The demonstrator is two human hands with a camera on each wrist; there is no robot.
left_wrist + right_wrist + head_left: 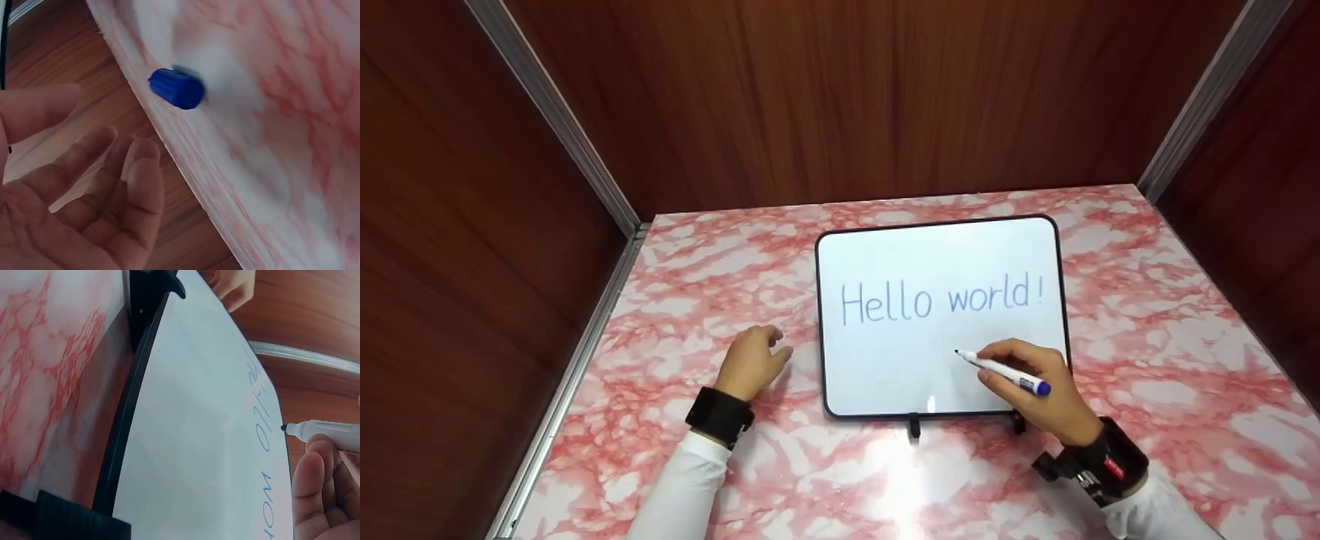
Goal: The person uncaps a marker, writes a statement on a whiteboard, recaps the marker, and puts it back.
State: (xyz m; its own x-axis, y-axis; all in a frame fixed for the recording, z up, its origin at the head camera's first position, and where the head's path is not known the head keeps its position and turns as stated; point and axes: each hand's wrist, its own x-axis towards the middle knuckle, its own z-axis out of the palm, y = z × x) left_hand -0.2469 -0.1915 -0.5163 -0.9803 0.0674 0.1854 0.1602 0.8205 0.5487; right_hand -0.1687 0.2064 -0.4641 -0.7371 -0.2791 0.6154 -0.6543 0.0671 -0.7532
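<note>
A whiteboard (885, 375) with a dark rim leans on a small black stand and bears the blue words "Hello world!" (941, 298). In front of its lower right part, my right hand (1031, 386) pinches a white marker (1009, 373) with a blue end. The marker's dark tip (284, 428) is uncapped and points left, and I cannot tell whether it touches the board. Left of the board, my left hand (750, 364) holds nothing, its fingers loosely bent. Near those fingers, a blue marker cap (176, 88) lies on the table; the head view does not show it.
The table (690, 300) has a red-and-white marbled top. Dark wood panels (840, 97) with metal edge strips (562, 120) stand at the back and sides. Two black stand feet (914, 426) jut out below the whiteboard.
</note>
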